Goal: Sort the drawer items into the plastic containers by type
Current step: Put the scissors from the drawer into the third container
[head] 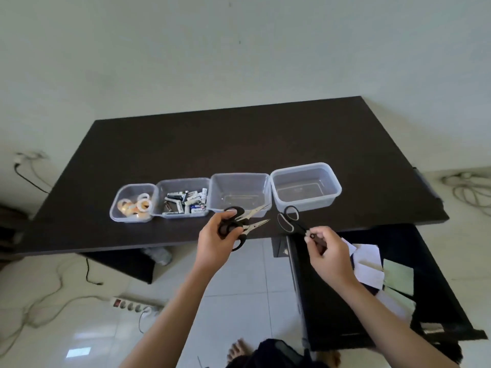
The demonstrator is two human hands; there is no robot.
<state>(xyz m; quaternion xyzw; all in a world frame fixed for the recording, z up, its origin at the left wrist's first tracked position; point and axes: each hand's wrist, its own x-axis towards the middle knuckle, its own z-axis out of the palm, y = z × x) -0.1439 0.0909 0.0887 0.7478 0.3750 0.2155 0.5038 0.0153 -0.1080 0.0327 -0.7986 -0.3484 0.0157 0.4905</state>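
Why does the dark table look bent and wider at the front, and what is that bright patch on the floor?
Head view: the wide-angle lens stretches the dark rectangular table into a slanted shape; the bright patch is glare on the glossy white floor tiles; the small black-handled scissors in the right hand look slightly soft.

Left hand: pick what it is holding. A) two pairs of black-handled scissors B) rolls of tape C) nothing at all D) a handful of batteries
A: the left hand grips two pairs of black-handled scissors by the handles, blades pointing right, just in front of the empty third container; the tape rolls and batteries lie in their own containers.
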